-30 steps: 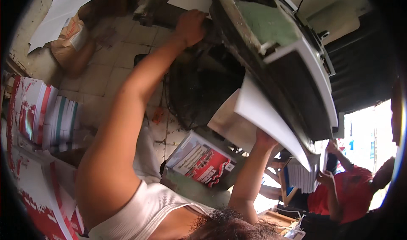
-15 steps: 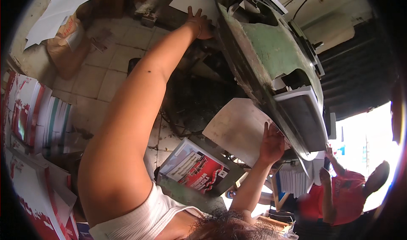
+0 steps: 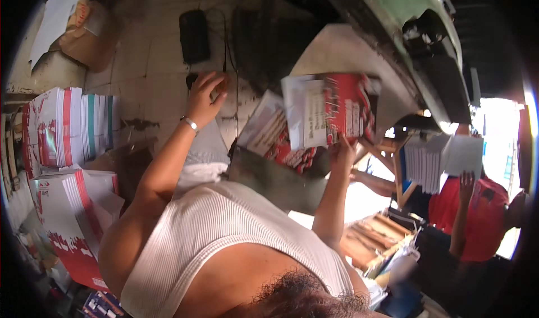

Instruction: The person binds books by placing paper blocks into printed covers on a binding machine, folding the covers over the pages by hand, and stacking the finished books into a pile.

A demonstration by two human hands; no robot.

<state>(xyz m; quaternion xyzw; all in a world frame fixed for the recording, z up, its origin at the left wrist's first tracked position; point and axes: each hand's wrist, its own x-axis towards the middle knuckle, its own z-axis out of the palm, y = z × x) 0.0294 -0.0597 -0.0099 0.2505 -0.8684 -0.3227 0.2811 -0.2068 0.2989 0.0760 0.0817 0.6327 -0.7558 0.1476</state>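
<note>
The right hand (image 3: 340,153) was closed on the near edge of a red-and-white booklet (image 3: 349,106), while the left hand (image 3: 205,100) held nothing, its fingers spread wide and slightly curled above the tiled floor (image 3: 160,43). The booklet lay straight out beyond the right hand, by far the nearer one, and off to the right of the left hand, with a clear gap between; its long axis ran roughly side to side, across the line of the right forearm. The cover was flat, smooth and slightly glossy, its corners square. Between the hands, a similar second booklet (image 3: 262,131) lay tilted on a worn, dull green surface (image 3: 261,184), partly hidden by the held one; whether the two touched could not be told. Past the right hand stood a broad, pale, curved sheet (image 3: 332,49) and, farther on, a chipped green metal machine (image 3: 387,2). Left of the left hand rose thick, square-edged book stacks (image 3: 56,135) with red and teal spines. Well to the right of the right hand, a co-worker in a red shirt (image 3: 484,220) touched pale paper (image 3: 464,152).
</note>
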